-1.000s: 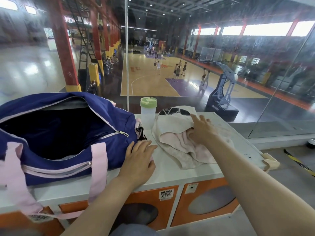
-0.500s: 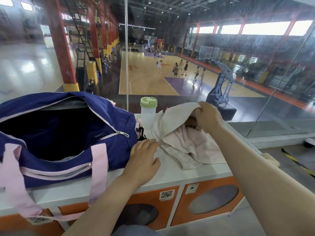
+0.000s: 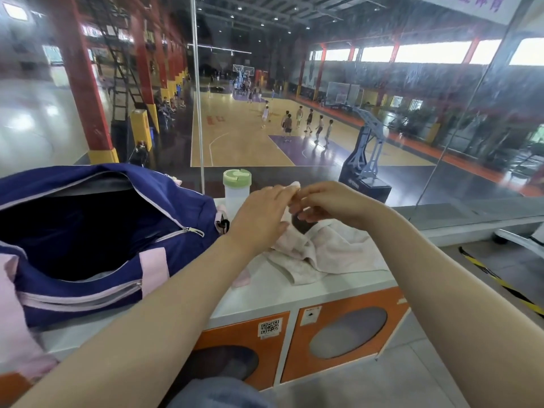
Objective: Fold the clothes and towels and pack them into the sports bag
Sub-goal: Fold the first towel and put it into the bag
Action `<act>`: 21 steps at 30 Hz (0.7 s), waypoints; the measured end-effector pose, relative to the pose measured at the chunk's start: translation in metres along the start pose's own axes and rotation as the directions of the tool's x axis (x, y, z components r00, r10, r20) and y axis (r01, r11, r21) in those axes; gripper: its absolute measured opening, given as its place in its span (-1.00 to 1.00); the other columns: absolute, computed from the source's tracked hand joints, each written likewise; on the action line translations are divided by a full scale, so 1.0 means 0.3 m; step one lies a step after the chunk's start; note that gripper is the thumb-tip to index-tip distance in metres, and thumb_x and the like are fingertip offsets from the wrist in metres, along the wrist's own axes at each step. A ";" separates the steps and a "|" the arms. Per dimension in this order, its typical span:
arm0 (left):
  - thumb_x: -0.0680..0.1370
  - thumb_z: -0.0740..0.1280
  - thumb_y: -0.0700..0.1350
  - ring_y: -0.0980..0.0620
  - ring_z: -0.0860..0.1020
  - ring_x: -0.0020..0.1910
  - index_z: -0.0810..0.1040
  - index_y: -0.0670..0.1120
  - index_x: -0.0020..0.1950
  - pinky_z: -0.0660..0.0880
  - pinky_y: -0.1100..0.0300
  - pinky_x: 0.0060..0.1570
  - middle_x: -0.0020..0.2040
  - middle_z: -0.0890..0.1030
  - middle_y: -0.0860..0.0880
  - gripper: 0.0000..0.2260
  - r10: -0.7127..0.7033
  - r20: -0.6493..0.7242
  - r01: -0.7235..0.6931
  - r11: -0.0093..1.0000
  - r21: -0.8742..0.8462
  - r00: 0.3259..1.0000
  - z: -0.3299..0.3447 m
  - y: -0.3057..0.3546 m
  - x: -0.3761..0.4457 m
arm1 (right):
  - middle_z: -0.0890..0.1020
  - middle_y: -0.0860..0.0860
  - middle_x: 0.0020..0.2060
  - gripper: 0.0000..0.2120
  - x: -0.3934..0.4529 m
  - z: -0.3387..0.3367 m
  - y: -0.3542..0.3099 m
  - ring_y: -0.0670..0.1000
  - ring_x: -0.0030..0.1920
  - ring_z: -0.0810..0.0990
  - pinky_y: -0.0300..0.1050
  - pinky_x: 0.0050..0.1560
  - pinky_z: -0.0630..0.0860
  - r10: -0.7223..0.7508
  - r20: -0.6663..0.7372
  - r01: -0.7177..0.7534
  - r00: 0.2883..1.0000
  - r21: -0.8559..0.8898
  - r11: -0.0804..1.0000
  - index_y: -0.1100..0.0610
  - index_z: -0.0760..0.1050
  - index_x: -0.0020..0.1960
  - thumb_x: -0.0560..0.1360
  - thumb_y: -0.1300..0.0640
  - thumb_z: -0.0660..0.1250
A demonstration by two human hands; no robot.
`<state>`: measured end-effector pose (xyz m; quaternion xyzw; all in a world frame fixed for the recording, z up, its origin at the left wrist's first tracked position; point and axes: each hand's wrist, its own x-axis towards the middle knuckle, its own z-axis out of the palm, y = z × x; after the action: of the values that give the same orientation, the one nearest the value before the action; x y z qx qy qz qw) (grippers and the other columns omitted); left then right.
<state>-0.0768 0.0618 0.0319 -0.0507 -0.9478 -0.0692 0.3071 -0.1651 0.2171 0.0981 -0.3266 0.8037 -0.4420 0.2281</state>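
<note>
We've got the towel (image 3: 323, 248) heaped on the counter (image 3: 294, 293) right of the open bag (image 3: 88, 231), both our hands, left (image 3: 262, 214) and right (image 3: 329, 203), pinching its raised corner, bottle (image 3: 236, 188) just behind

both bare forearms reach forward and converge at centre, left hand (image 3: 263, 214) raised, back toward the camera, fingers extended — tips meeting the right's, right hand (image 3: 329, 205) level with it, fingers curled inward in a pinch — wrists slightly bent
</note>
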 end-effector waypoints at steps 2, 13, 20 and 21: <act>0.51 0.36 -0.06 -0.09 0.51 0.17 0.40 -0.01 0.37 0.37 0.06 0.12 0.20 0.55 -0.03 -0.57 0.022 0.108 -0.037 0.990 0.134 0.994 0.033 -0.005 -0.009 | 0.71 0.14 0.00 -0.82 -0.015 -0.031 0.070 0.06 -0.09 0.69 -0.10 0.02 0.65 0.092 -0.064 -0.090 0.994 0.045 0.995 0.21 0.65 0.10 0.51 0.28 0.37; 0.50 0.32 0.22 0.01 0.43 0.24 0.38 -0.01 0.38 0.41 0.11 0.19 0.31 0.45 0.03 -0.47 0.064 0.629 -0.005 0.995 -0.096 0.775 0.169 0.014 -0.133 | 0.55 0.06 0.25 -0.59 -0.138 -0.165 0.487 0.08 0.29 0.49 -0.07 0.23 0.38 0.424 -0.570 -0.699 0.704 -0.446 0.560 0.13 0.46 0.34 0.60 -0.04 0.12; 0.59 0.25 -0.06 0.00 0.51 -0.01 0.52 -0.07 0.06 0.40 0.19 -0.07 0.02 0.51 0.01 -0.87 -0.059 0.458 0.124 0.986 -0.114 0.887 0.174 -0.037 -0.177 | 0.54 0.05 -0.29 -0.72 -0.142 -0.146 0.516 0.03 -0.30 0.49 -0.13 -0.31 0.37 0.496 -0.521 -0.709 0.695 -0.380 0.594 0.16 0.46 -0.15 0.53 -0.05 0.32; 0.61 0.22 -0.05 0.00 0.52 -0.04 0.53 -0.07 0.05 0.40 0.17 -0.10 0.00 0.52 0.00 -0.85 -0.092 0.433 0.151 0.983 -0.104 0.897 0.170 -0.039 -0.178 | 0.54 0.06 -0.28 -0.74 -0.147 -0.142 0.508 0.02 -0.31 0.49 -0.14 -0.35 0.36 0.492 -0.523 -0.705 0.696 -0.367 0.607 0.16 0.44 -0.17 0.55 -0.02 0.31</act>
<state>-0.0648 0.0556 -0.0417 -0.0261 -0.9864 -0.1395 0.0834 -0.2122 0.3333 -0.0079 0.0071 0.9838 -0.1438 0.1071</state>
